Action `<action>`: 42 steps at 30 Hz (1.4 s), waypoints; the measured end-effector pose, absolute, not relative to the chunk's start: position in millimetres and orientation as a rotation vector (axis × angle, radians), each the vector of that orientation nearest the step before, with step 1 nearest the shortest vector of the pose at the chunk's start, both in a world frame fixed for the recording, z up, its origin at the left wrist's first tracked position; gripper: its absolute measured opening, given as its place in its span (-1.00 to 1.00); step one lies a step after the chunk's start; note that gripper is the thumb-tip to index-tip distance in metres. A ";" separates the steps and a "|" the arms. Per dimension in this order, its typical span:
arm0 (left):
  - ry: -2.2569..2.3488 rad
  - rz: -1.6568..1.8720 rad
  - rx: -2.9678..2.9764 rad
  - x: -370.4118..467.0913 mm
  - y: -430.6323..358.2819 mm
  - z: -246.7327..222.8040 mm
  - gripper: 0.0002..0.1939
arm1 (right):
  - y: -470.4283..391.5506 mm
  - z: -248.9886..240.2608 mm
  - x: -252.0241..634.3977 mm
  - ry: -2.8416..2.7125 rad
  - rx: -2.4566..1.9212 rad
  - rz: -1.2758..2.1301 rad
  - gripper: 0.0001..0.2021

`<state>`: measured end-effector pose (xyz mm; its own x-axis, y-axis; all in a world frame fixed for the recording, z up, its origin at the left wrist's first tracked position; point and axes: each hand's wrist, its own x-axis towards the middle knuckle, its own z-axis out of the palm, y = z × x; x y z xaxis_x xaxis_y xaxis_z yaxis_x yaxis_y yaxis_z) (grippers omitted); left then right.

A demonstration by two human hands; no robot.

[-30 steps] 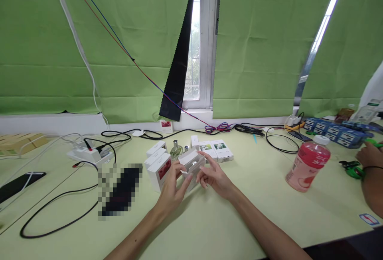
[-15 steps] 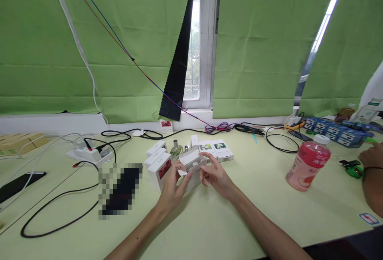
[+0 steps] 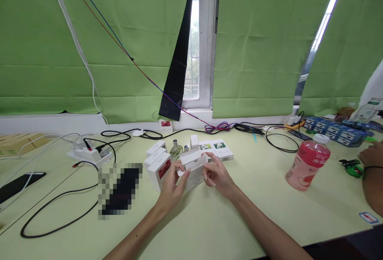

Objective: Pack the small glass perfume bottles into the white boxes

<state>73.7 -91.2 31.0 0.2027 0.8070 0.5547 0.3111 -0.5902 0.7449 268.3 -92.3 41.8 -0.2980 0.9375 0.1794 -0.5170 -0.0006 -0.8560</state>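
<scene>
A small white carton [image 3: 194, 175] with its top flaps raised stands on the table before me. My left hand [image 3: 172, 181] grips its left side, thumb on the near face and fingers around the corner. At its right upper edge, my right hand [image 3: 219, 175] has its fingertips closed on a side flap. Behind the carton are a glass perfume bottle [image 3: 176, 150] and a second silver cap [image 3: 186, 148]. White boxes with a red picture [image 3: 159, 169] stand just left of my left hand.
Flat white boxes with flower pictures [image 3: 222, 150] lie behind my right hand. A pink drink bottle [image 3: 308, 163] stands to the right. Cables, a power strip [image 3: 89, 153] and a partly pixelated dark object [image 3: 124, 190] are at left. Another person's arm [image 3: 373, 176] rests at far right.
The carton's near panel has come up, so its front face shows more and the silver cap seen inside is now hidden. My right hand has shifted slightly right.
</scene>
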 end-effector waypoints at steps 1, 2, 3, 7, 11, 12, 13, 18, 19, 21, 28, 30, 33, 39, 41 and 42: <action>1.031 1.374 1.997 73.8 -91.0 30.8 -0.80 | -92.1 41.9 268.3 -1.064 -0.555 1.586 -0.48; 1.023 1.374 1.986 74.1 -90.9 30.5 -0.80 | -91.8 41.8 268.2 -1.061 -0.557 1.588 -0.48; 1.013 1.374 1.973 74.4 -90.8 30.3 -0.79 | -91.3 41.5 268.2 -1.060 -0.560 1.588 -0.49; 0.977 1.374 1.896 75.9 -91.7 29.3 -0.79 | -88.9 39.1 267.6 -1.072 -0.603 1.565 -0.48; 1.014 1.403 1.836 77.0 -92.5 27.2 -0.79 | -87.4 37.4 266.9 -1.080 -0.660 1.556 -0.47; 1.028 1.415 1.843 77.1 -92.5 26.8 -0.77 | -87.3 37.3 266.8 -1.079 -0.669 1.555 -0.47; 1.038 1.426 1.855 77.2 -92.6 26.8 -0.76 | -87.3 37.4 266.6 -1.078 -0.675 1.551 -0.46; 1.050 1.358 1.902 76.9 -94.4 31.5 -0.70 | -87.8 39.5 265.7 -1.073 -0.684 1.545 -0.42; 1.060 1.340 1.909 76.8 -94.9 32.7 -0.69 | -87.8 39.9 265.6 -1.070 -0.686 1.542 -0.42; 1.081 1.325 1.926 76.4 -95.3 34.0 -0.68 | -87.6 40.3 265.4 -1.064 -0.690 1.536 -0.41; 1.140 1.384 2.073 72.1 -90.8 30.0 -0.71 | -87.5 42.0 265.5 -1.078 -0.715 1.514 -0.40; 1.156 1.402 2.105 71.1 -89.7 29.4 -0.72 | -87.5 42.5 265.2 -1.086 -0.724 1.502 -0.40; 1.150 1.418 2.122 70.8 -89.3 29.8 -0.72 | -87.0 41.7 264.5 -1.094 -0.741 1.484 -0.40; 1.119 1.433 2.153 71.6 -90.6 32.4 -0.69 | -84.4 35.5 263.9 -1.105 -0.762 1.451 -0.39; 1.119 1.449 2.162 71.5 -90.3 32.6 -0.69 | -83.9 34.6 264.1 -1.111 -0.760 1.445 -0.40; 1.119 1.453 2.168 71.3 -90.0 32.5 -0.69 | -83.7 34.4 264.1 -1.114 -0.760 1.441 -0.41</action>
